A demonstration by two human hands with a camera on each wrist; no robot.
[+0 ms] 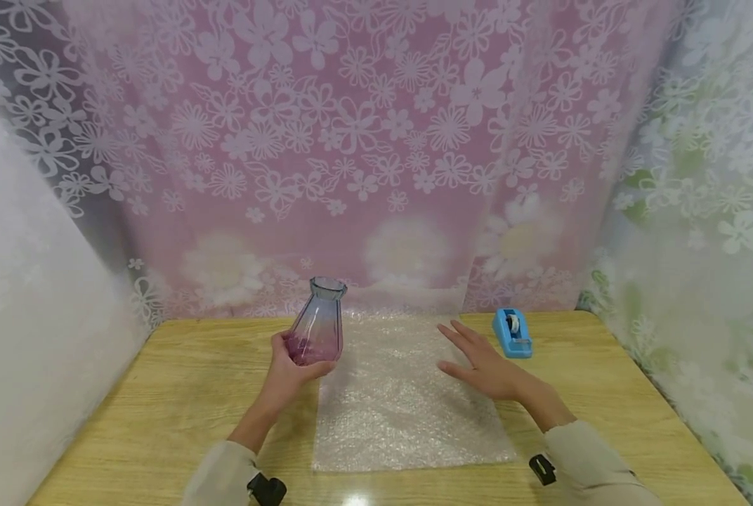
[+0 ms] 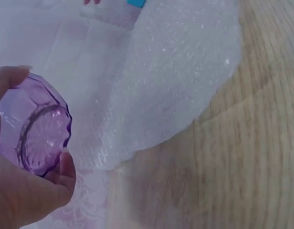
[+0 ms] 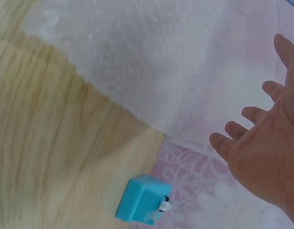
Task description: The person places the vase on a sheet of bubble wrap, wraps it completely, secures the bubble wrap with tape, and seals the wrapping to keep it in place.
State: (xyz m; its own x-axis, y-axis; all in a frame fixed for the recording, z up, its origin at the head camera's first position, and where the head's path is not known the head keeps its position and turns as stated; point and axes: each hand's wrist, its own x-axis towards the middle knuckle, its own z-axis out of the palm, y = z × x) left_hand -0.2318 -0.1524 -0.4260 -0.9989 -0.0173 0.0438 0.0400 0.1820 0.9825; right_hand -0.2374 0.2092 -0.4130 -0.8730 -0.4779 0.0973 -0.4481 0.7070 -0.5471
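A faceted glass vase, bluish at the neck and purple at the base, is gripped low down by my left hand. It leans a little, above the left edge of a bubble wrap sheet. The left wrist view shows the vase's purple base between thumb and fingers. Over the right part of the sheet, my right hand is spread with its fingers extended and holds nothing. The right wrist view shows this hand with the fingers apart.
A blue tape dispenser stands at the back right of the wooden table, just beyond my right hand. Flowered curtains hang behind the table and at both sides. The sheet's far end rises against the back curtain.
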